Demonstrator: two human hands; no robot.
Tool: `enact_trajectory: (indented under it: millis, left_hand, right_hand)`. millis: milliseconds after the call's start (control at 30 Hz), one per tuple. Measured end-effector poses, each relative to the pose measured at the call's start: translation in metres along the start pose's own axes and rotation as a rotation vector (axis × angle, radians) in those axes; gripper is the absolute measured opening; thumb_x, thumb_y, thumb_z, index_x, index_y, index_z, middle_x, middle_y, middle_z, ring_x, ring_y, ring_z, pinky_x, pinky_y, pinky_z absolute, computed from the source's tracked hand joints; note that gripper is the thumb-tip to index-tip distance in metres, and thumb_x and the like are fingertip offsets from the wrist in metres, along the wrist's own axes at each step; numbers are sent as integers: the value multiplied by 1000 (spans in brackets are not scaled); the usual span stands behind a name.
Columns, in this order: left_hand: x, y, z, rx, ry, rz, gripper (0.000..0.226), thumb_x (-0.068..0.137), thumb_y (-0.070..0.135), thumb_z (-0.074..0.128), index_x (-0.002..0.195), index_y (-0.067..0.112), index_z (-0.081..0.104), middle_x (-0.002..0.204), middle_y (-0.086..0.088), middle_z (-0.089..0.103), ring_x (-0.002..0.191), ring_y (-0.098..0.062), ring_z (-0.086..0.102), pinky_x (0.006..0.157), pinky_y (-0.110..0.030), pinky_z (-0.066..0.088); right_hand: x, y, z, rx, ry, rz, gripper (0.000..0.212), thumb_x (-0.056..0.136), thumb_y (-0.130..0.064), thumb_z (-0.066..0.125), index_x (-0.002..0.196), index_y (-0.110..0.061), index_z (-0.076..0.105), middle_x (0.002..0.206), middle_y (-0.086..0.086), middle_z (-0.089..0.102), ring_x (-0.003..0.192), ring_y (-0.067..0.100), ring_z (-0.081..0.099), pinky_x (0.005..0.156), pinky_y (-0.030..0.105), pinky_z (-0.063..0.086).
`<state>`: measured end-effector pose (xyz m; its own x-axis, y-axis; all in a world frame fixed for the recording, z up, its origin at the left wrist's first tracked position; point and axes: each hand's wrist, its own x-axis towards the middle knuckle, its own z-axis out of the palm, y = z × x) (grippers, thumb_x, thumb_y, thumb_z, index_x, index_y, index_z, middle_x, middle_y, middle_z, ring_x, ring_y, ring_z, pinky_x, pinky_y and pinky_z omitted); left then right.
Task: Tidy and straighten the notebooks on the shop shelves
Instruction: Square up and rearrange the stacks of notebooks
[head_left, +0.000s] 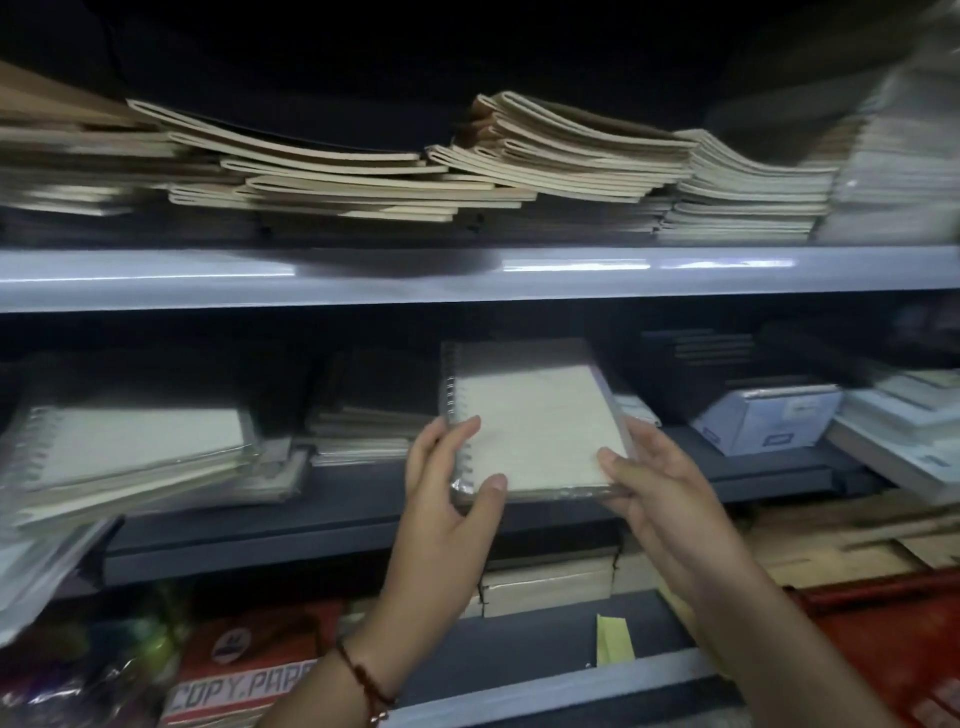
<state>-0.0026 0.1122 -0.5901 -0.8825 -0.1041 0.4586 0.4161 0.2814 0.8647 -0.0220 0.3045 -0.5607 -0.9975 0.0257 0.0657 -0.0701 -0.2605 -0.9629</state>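
I observed the spiral notebook (535, 426) held just above the middle shelf (363, 499), left hand (447, 499) pinching its coil corner, right hand (660, 488) gripping the opposite corner. In my judgement it should be lowered flat, coil edge squared to the shelf front, both grips kept until seated
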Motion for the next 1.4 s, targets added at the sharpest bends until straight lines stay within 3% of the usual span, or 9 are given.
enact_trajectory:
  millis: [133, 233, 333, 467, 633, 733, 833, 1033, 1400]
  left_hand:
    - [20, -5, 20, 37, -117, -3, 22, 93, 27, 67, 108, 42, 59, 154, 14, 21, 118, 37, 21, 89, 9, 24]
    - [31, -8, 26, 218, -210, 57, 27, 89, 40, 70, 112, 43, 56, 154, 30, 6, 130, 20, 21, 101, -1, 24]
    - [41, -8, 28, 430, -171, 165, 38, 91, 46, 66, 126, 38, 54, 157, 21, 11, 139, -7, 34, 107, -20, 33]
    - [48, -7, 34, 631, -81, 238, 48, 89, 53, 64, 132, 34, 56, 154, 3, 32, 137, -18, 39, 105, -31, 40]
    - [66, -16, 41, 728, -46, 212, 55, 90, 58, 60, 138, 32, 52, 150, 2, 39, 131, -19, 46, 100, -37, 48]
    - [80, -21, 45, 767, -54, 202, 55, 91, 61, 57, 137, 32, 51, 133, 3, 47, 114, -19, 55, 85, -34, 52]
    - [91, -23, 48, 798, -73, 174, 55, 92, 62, 53, 138, 33, 49, 119, 1, 50, 102, -19, 56, 73, -29, 46]
    - [103, -21, 53, 829, -103, 95, 58, 94, 64, 48, 142, 30, 45, 124, -4, 53, 104, -22, 57, 74, -32, 49]
    - [99, -17, 52, 826, -147, 48, 59, 96, 61, 46, 146, 31, 36, 131, -5, 48, 108, -23, 56, 72, -31, 46]
  right_hand:
    - [21, -13, -18, -247, 24, -27, 27, 99, -12, 59, 125, -19, 61, 115, 0, 73, 98, 13, 71, 83, 31, 59]
    - [29, -12, -29, -467, 59, -141, 32, 98, -19, 62, 127, -30, 56, 122, -14, 64, 91, -6, 65, 75, 15, 54]
    - [29, -7, -41, -804, -12, -247, 51, 90, -39, 69, 137, -33, 49, 129, -25, 47, 109, -13, 48, 89, 10, 39]
    - [39, 3, -54, -1228, -27, -425, 58, 89, -46, 68, 143, -34, 51, 152, -11, 41, 139, 9, 28, 114, 28, 23]
    - [60, -1, -48, -1374, -54, -423, 53, 99, -42, 55, 149, -30, 43, 158, -3, 37, 145, 15, 28, 117, 32, 20]
    - [75, 0, -44, -1397, -83, -400, 53, 101, -40, 52, 151, -27, 39, 159, 1, 35, 146, 18, 28, 118, 34, 22]
    - [91, 2, -45, -1426, -101, -385, 53, 103, -41, 48, 152, -26, 37, 158, 4, 36, 147, 22, 28, 119, 36, 23]
    - [109, -1, -46, -1486, -135, -353, 46, 104, -41, 43, 147, -24, 40, 138, 1, 50, 128, 23, 44, 102, 39, 41]
    - [110, 10, -43, -1449, -71, -329, 48, 104, -41, 42, 149, -25, 39, 144, -1, 47, 138, 29, 37, 110, 41, 35]
